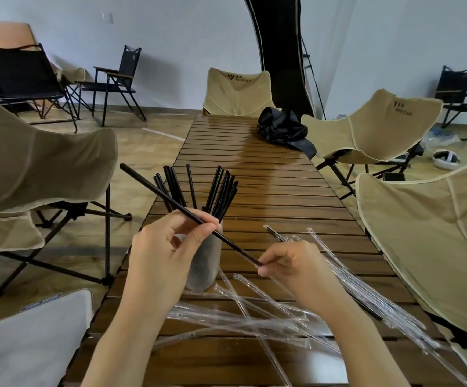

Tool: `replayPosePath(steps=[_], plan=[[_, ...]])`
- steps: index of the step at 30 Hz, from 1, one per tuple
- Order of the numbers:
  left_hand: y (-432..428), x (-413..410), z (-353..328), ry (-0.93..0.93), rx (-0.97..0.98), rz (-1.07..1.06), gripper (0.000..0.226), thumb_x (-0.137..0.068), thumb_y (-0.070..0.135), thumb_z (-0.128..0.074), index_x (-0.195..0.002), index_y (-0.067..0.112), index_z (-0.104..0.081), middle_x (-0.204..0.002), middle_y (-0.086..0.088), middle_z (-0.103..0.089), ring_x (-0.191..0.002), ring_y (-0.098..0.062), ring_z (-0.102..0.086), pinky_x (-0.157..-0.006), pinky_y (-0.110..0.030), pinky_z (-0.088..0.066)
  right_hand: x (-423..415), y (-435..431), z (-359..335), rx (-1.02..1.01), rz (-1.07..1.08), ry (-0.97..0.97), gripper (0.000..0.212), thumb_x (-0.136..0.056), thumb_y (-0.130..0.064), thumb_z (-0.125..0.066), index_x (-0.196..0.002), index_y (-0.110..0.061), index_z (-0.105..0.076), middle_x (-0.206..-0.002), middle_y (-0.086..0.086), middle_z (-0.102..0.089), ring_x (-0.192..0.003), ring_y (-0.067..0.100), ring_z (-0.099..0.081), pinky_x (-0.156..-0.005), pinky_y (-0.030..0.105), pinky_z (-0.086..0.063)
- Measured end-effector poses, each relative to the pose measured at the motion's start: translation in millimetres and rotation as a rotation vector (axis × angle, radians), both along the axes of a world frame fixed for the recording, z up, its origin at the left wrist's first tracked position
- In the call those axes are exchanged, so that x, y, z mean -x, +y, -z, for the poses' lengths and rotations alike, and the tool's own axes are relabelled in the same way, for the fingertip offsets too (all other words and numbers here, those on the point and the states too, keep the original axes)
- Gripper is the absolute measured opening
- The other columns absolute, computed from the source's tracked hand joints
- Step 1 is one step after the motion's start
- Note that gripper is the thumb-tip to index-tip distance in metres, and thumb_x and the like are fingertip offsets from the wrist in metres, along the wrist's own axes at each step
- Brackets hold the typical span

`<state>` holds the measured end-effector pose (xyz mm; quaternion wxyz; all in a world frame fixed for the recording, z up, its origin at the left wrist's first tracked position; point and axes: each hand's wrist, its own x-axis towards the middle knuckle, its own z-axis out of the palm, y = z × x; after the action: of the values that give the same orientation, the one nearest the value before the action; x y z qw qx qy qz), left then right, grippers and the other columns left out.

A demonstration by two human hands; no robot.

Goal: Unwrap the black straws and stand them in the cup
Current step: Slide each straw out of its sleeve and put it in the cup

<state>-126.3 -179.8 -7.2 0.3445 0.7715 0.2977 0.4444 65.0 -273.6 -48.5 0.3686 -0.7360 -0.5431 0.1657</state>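
Long thin matte black plastic straw (148, 184), bare, slants over the grey cup (205, 265), which holds more black straws (221, 191). Left hand (165, 255) pinches its middle, right hand (296, 268) its lower end. Clear empty wrappers (254, 311) litter the slatted wooden tabletop (282, 191). Beige fabric chair (237, 90) reads "WATER CLEAR".

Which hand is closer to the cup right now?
Left. The left hand overlaps the cup in view, pinching a straw above it. The right hand is off to the cup's right, pinching the straw's lower end.
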Motion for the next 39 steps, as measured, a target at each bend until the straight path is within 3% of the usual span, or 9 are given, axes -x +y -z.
replayPosePath(steps=[4, 9, 13, 18, 20, 25, 28, 32, 39], plan=[[4, 7, -5, -0.087, -0.056, -0.081, 0.017, -0.085, 0.028, -0.054, -0.097, 0.027, -0.066, -0.092, 0.018, -0.068, -0.090, 0.011, -0.061, -0.075, -0.002, -0.045, -2, -1, 4, 0.101, 0.021, -0.052, 0.022, -0.081, -0.020, -0.073, -0.070, -0.038, -0.066, -0.075, -0.018, -0.068, -0.075, -0.007, -0.062, -0.063, 0.002, -0.045], [4, 17, -15, -0.206, -0.226, -0.195, 0.016, -0.092, 0.027, -0.055, -0.107, 0.023, -0.057, -0.092, 0.017, -0.070, -0.091, 0.001, -0.066, -0.068, -0.011, -0.049, -6, 0, 15, 0.211, 0.057, -0.144, 0.017, -0.085, -0.020, -0.069, -0.074, -0.033, -0.066, -0.077, -0.016, -0.066, -0.074, -0.006, -0.060, -0.060, 0.005, -0.039], [-1, 17, -20, -0.240, -0.350, -0.261, 0.014, -0.093, 0.028, -0.056, -0.105, 0.027, -0.049, -0.093, 0.032, -0.066, -0.091, 0.006, -0.065, -0.065, -0.016, -0.050, -7, -1, 24, 0.309, 0.069, -0.188, 0.015, -0.087, -0.019, -0.065, -0.079, -0.031, -0.066, -0.080, -0.014, -0.065, -0.074, -0.001, -0.060, -0.068, 0.013, -0.048], [-3, 19, -22, -0.293, -0.445, -0.336, 0.007, -0.096, 0.031, -0.056, -0.102, 0.028, -0.054, -0.094, 0.008, -0.069, -0.083, -0.018, -0.067, -0.057, -0.039, -0.048, -9, -1, 26, 0.330, 0.090, -0.172, 0.014, -0.088, -0.020, -0.065, -0.079, -0.031, -0.066, -0.083, -0.013, -0.065, -0.076, 0.002, -0.061, -0.072, 0.017, -0.051], [-1, 19, -22, -0.239, -0.434, -0.378, 0.010, -0.095, 0.037, -0.055, -0.101, 0.029, -0.057, -0.092, 0.005, -0.069, -0.074, -0.020, -0.063, -0.054, -0.029, -0.044, -8, -1, 26, 0.326, 0.088, -0.162, 0.013, -0.087, -0.021, -0.066, -0.079, -0.031, -0.066, -0.081, -0.013, -0.064, -0.075, 0.001, -0.061, -0.069, 0.015, -0.049], [6, 10, 1, 0.039, -0.270, -0.444, 0.021, -0.085, 0.038, -0.061, -0.094, 0.022, -0.070, -0.087, 0.007, -0.066, -0.068, 0.001, -0.049, -0.061, -0.005, -0.038, -6, 0, 28, 0.337, 0.107, -0.124, 0.003, -0.086, -0.026, -0.067, -0.089, -0.027, -0.067, -0.083, -0.012, -0.065, -0.077, 0.002, -0.061, -0.070, 0.015, -0.049], [11, 5, 18, 0.195, -0.186, -0.429, 0.022, -0.082, 0.036, -0.063, -0.097, 0.021, -0.072, -0.092, 0.002, -0.069, -0.083, -0.005, -0.053, -0.060, -0.009, -0.031, -6, 1, 29, 0.372, 0.138, -0.108, 0.005, -0.087, -0.027, -0.066, -0.082, -0.027, -0.067, -0.079, -0.010, -0.066, -0.073, 0.004, -0.062, -0.066, 0.014, -0.048], [15, 2, 30, 0.258, -0.190, -0.360, 0.026, -0.083, 0.031, -0.066, -0.103, 0.015, -0.072, -0.105, 0.001, -0.070, -0.107, -0.017, -0.056, -0.085, -0.022, -0.036, -6, 3, 30, 0.416, 0.141, -0.123, 0.011, -0.088, -0.025, -0.064, -0.077, -0.026, -0.066, -0.076, -0.009, -0.067, -0.070, 0.004, -0.063, -0.062, 0.013, -0.049], [15, 2, 24, 0.143, -0.244, -0.410, 0.032, -0.079, 0.037, -0.061, -0.097, 0.012, -0.072, -0.103, 0.000, -0.063, -0.101, -0.011, -0.050, -0.079, -0.015, -0.033, -10, -2, 30, 0.393, 0.174, -0.113, 0.009, -0.087, -0.028, -0.066, -0.078, -0.025, -0.069, -0.075, -0.010, -0.066, -0.069, 0.006, -0.063, -0.063, 0.016, -0.048]])
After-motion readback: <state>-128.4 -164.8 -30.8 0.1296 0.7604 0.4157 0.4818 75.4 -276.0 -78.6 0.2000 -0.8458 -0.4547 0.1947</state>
